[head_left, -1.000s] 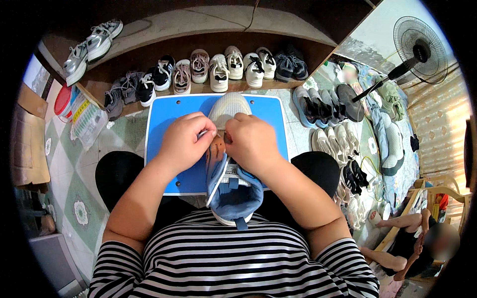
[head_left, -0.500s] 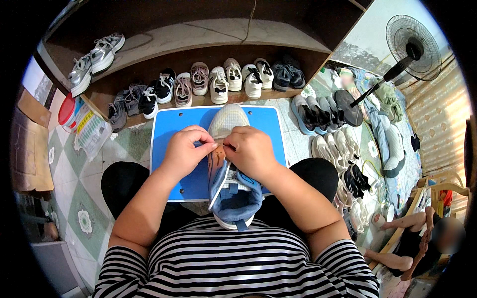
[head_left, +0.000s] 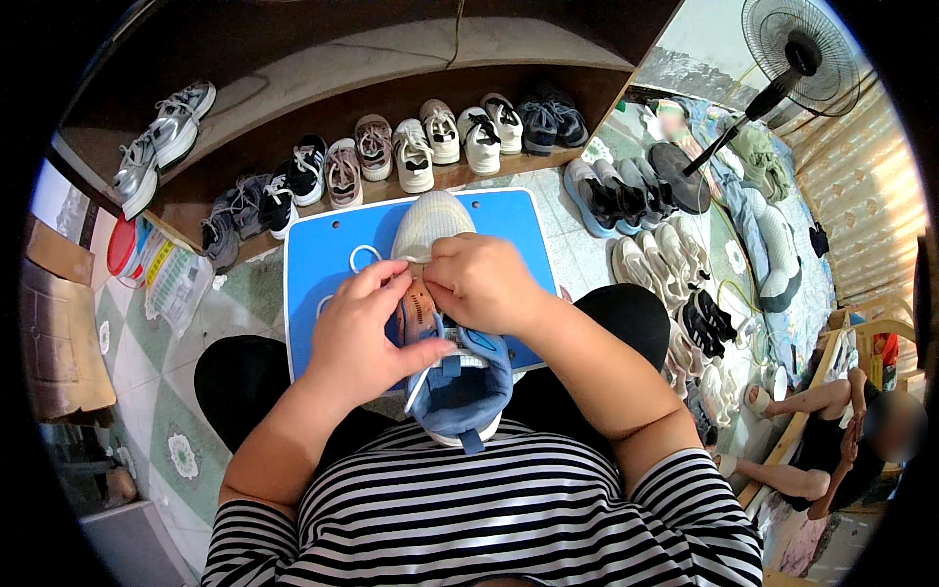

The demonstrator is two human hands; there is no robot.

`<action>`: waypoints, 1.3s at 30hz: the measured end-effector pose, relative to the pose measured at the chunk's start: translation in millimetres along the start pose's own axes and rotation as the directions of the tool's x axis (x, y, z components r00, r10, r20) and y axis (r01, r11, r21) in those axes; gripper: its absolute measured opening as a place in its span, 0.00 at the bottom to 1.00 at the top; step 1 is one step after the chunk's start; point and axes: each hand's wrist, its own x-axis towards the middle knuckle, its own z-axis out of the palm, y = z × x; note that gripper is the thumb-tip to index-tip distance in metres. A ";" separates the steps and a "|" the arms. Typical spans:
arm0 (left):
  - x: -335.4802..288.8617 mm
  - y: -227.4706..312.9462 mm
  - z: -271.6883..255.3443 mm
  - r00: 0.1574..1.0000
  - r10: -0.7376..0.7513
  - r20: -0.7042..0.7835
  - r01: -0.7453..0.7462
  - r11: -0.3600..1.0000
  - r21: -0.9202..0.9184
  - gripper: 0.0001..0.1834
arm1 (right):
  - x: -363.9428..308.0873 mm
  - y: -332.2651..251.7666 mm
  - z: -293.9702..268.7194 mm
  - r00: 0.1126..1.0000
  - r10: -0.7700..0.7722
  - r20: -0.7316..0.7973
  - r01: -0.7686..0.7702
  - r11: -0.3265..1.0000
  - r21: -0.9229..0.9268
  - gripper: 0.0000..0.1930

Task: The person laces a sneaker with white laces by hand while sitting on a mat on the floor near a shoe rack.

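A sneaker (head_left: pixel 433 223) with a pale mesh toe and a blue padded collar lies toe-away over a blue-topped board (head_left: pixel 509 230); its heel is near my striped shirt. My left hand (head_left: pixel 364 323) is at the shoe's left side. Its index finger touches beside an orange-brown strip (head_left: pixel 419 311), and its thumb stretches apart toward the tongue. Across the throat, my right hand (head_left: pixel 484 286) is closed, fingertips pinched at the base of the toe; what they hold is hidden. A white shoelace (head_left: pixel 365 250) loops out past my left hand onto the board.
Several sneakers (head_left: pixel 414 161) line the lower shelf of a dark cabinet, with a silver pair (head_left: pixel 176 125) at left. More shoes (head_left: pixel 636 269) stand on the right floor, near a standing fan (head_left: pixel 797 59). A plastic bag (head_left: pixel 176 279) is at left. Another person (head_left: pixel 831 430) sits far right.
My left hand's thumb has come away from its index finger and now reaches toward the tongue. White lace loops now show left of the shoe. My right hand stays pinched near the toe.
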 end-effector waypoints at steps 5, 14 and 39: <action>-11.0 7.1 10.1 0.998 0.059 -0.026 -0.061 0.996 -0.061 0.41 | 1.8 0.9 -1.4 1.000 -0.006 -0.020 0.008 0.996 0.090 0.04; -17.1 -5.5 32.1 0.961 0.038 -0.274 -0.139 0.922 -0.360 0.31 | -5.4 10.8 -8.9 0.976 0.148 -0.157 -0.060 0.885 0.461 0.04; -9.5 -2.7 38.1 0.913 0.147 -0.380 -0.276 0.910 -0.311 0.24 | -21.9 -7.4 -69.5 0.991 0.133 0.022 -0.134 0.990 0.038 0.04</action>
